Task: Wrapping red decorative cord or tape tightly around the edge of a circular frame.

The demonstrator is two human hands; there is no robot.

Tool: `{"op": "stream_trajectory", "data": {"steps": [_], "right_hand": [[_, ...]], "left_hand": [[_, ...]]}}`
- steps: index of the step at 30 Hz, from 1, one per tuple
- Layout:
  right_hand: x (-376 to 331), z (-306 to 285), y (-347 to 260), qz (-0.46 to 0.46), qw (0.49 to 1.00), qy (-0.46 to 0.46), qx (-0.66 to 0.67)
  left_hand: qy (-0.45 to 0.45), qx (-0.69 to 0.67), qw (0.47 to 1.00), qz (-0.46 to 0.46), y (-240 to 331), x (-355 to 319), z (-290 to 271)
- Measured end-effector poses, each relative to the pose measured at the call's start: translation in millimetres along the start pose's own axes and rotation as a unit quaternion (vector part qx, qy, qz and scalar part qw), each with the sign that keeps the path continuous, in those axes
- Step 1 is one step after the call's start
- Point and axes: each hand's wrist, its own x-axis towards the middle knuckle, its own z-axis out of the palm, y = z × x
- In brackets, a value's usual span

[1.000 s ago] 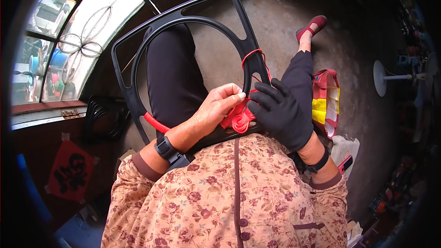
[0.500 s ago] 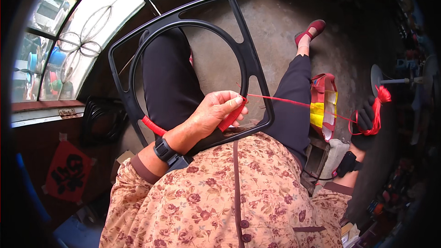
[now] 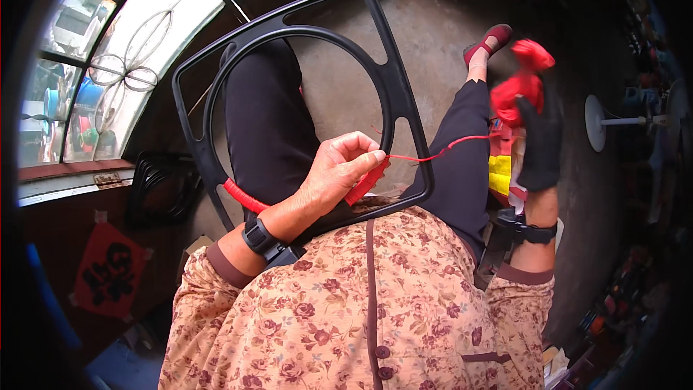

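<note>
The left hand (image 3: 339, 173) pinched the red ribbon (image 3: 433, 154) against the black frame (image 3: 393, 79), which lay across the person's lap (its lower rim already wrapped red). The gloved right hand (image 3: 538, 141) gripped the ribbon bundle (image 3: 521, 79), raised well to the right, the strand taut between them.

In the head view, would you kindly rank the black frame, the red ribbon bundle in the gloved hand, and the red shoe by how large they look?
1. black frame, by far the largest.
2. red ribbon bundle, held up in the gloved right hand.
3. red shoe, smallest, but it lies farther from the camera, so its place below the bundle is unsure.
</note>
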Motion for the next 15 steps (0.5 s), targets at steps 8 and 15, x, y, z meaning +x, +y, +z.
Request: {"op": "stream_trajectory", "data": {"steps": [8,15], "right_hand": [[1,136,-72,-0.532,0.757,-0.204,-0.320],[-1,135,-73,-0.441,0.825,-0.287,-0.208]], "left_hand": [[0.053,0.217,0.969,0.107,-18,9,-7],[0.043,0.179,0.972,0.146,-3,-1,2]]}}
